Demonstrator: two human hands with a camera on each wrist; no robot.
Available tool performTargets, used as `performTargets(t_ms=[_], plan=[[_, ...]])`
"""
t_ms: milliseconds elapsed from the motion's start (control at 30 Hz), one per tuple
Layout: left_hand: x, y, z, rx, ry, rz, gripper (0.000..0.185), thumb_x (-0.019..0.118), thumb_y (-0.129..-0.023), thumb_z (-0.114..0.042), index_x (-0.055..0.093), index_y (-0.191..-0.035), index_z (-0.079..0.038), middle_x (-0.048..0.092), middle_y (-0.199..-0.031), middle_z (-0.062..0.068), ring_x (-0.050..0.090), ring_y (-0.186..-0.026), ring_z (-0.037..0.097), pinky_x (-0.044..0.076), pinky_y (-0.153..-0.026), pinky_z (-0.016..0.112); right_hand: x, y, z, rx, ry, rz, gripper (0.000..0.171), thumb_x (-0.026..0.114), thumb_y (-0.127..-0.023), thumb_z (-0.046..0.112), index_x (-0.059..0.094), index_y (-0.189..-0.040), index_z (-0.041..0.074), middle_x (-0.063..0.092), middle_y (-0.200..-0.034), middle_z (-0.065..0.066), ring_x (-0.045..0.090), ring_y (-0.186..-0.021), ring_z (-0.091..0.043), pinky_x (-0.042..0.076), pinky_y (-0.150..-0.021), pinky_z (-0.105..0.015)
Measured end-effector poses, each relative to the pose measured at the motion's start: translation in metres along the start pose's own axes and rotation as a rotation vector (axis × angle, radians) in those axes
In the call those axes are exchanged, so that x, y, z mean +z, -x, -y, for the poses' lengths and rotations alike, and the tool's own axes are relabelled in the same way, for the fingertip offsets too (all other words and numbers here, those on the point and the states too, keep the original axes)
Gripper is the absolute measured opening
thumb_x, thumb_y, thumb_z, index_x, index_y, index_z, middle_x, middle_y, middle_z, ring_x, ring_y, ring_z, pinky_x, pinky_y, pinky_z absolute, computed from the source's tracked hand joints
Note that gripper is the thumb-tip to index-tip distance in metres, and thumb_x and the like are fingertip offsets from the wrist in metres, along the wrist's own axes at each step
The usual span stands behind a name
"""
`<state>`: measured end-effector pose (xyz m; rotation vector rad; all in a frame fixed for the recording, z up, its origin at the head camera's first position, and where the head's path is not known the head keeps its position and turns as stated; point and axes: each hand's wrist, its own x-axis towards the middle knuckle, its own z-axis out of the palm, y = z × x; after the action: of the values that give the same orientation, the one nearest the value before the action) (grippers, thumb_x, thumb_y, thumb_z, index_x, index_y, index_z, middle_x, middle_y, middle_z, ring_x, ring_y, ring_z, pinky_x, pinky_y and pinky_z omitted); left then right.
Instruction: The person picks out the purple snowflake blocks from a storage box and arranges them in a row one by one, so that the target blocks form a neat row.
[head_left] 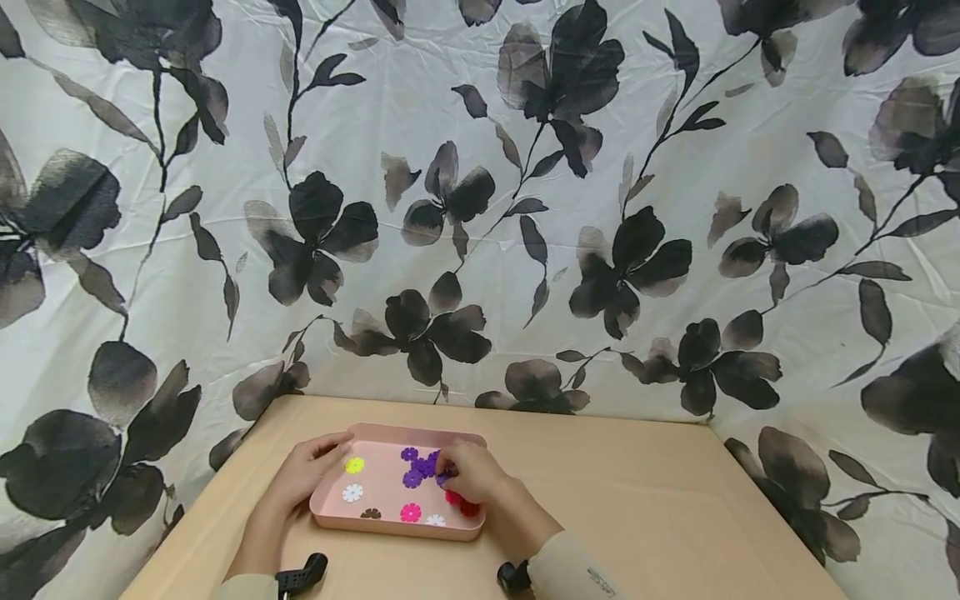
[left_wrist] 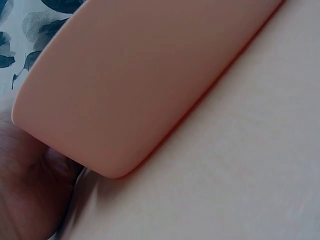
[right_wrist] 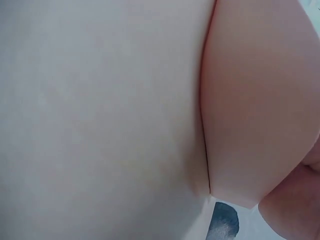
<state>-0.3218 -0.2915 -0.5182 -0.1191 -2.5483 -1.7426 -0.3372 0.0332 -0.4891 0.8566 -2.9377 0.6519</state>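
Left hand (head_left: 303, 471) gripping the left rim of the pink tray (head_left: 390, 525), fingers curled over its edge, tray near the table's (head_left: 637, 500) front edge, purple flower pieces (head_left: 418, 468) inside the tray, right hand (head_left: 471, 475) pinching one, red pieces (head_left: 463, 502) under it

surface: tan table (head_left: 645, 500) | on it: pink tray (head_left: 397, 527)

Place: looked like a makeshift recording corner
Backdrop: floral bedsheet (head_left: 480, 208) hung on all sides
Surface: plain wooden tabletop (head_left: 637, 483)
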Motion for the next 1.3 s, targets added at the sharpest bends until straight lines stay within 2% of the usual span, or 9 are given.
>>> performTargets(t_ms=[267,433,633,767,867,933,1067,1300], plan=[[0.0,-0.001,0.003,-0.015,-0.003,0.003,0.052,0.059,-0.107,-0.038,0.056,-0.15,-0.011,0.049,-0.159,0.015,0.038,-0.153,0.038,0.033,-0.123,0.057,-0.006,0.004,-0.003,-0.038,-0.106,-0.001,0.015,0.086,-0.084,0.008,0.08,-0.097,0.013,0.068,-0.091,0.003,0.056,-0.08,-0.006,0.057,-0.072,-0.014],[-0.005,-0.002,0.004,-0.014,-0.011,0.02,0.052,0.06,-0.106,-0.038,0.056,-0.151,-0.011,0.049,-0.159,0.017,0.038,-0.152,0.041,0.033,-0.123,0.059,-0.01,0.009,-0.002,0.01,-0.274,-0.029,0.02,0.085,-0.086,0.009,0.082,-0.105,0.011,0.07,-0.096,0.003,0.058,-0.083,-0.007,0.057,-0.073,-0.016],[-0.011,-0.002,0.003,-0.026,0.017,0.044,0.053,0.061,-0.106,-0.039,0.056,-0.15,-0.01,0.048,-0.16,0.017,0.037,-0.153,0.04,0.033,-0.123,0.058,-0.018,0.022,0.001,0.102,-0.478,-0.151,0.025,0.079,-0.091,0.008,0.081,-0.116,0.015,0.069,-0.106,-0.001,0.063,-0.093,-0.012,0.06,-0.082,-0.021],[-0.017,-0.001,0.002,-0.029,0.019,0.06,0.053,0.061,-0.106,-0.039,0.056,-0.151,-0.011,0.048,-0.16,0.016,0.038,-0.153,0.039,0.033,-0.123,0.057,-0.022,0.032,0.003,0.159,-0.578,-0.245,0.024,0.077,-0.093,0.006,0.081,-0.114,0.017,0.068,-0.109,0.0,0.065,-0.099,-0.015,0.061,-0.087,-0.023],[-0.018,-0.001,0.001,-0.027,0.016,0.06,0.053,0.06,-0.106,-0.039,0.056,-0.151,-0.011,0.049,-0.16,0.015,0.038,-0.153,0.038,0.034,-0.123,0.057,-0.024,0.036,-0.004,0.177,-0.646,-0.33,0.023,0.074,-0.095,0.004,0.08,-0.114,0.014,0.069,-0.113,-0.001,0.066,-0.102,-0.017,0.061,-0.089,-0.024],[-0.017,0.0,0.0,-0.026,0.018,0.059,0.053,0.06,-0.106,-0.039,0.056,-0.151,-0.011,0.049,-0.16,0.015,0.038,-0.153,0.038,0.033,-0.123,0.057,-0.027,0.038,-0.01,0.169,-0.653,-0.394,0.022,0.074,-0.095,0.004,0.079,-0.115,0.01,0.07,-0.115,-0.003,0.067,-0.102,-0.018,0.061,-0.089,-0.025],[-0.016,0.001,0.0,-0.02,0.01,0.06,0.053,0.059,-0.106,-0.04,0.055,-0.152,-0.011,0.048,-0.16,0.015,0.038,-0.153,0.038,0.034,-0.123,0.057,-0.036,0.043,-0.026,0.137,-0.573,-0.505,0.023,0.075,-0.094,0.002,0.078,-0.116,0.005,0.074,-0.113,-0.01,0.073,-0.098,-0.022,0.062,-0.087,-0.028],[-0.013,0.004,0.002,-0.007,-0.015,0.046,0.05,0.059,-0.107,-0.038,0.057,-0.15,-0.011,0.051,-0.157,0.016,0.042,-0.15,0.037,0.038,-0.121,0.056,-0.042,0.052,-0.048,0.102,-0.465,-0.558,0.02,0.072,-0.093,-0.006,0.077,-0.112,-0.003,0.074,-0.109,-0.017,0.075,-0.095,-0.028,0.063,-0.084,-0.03]])
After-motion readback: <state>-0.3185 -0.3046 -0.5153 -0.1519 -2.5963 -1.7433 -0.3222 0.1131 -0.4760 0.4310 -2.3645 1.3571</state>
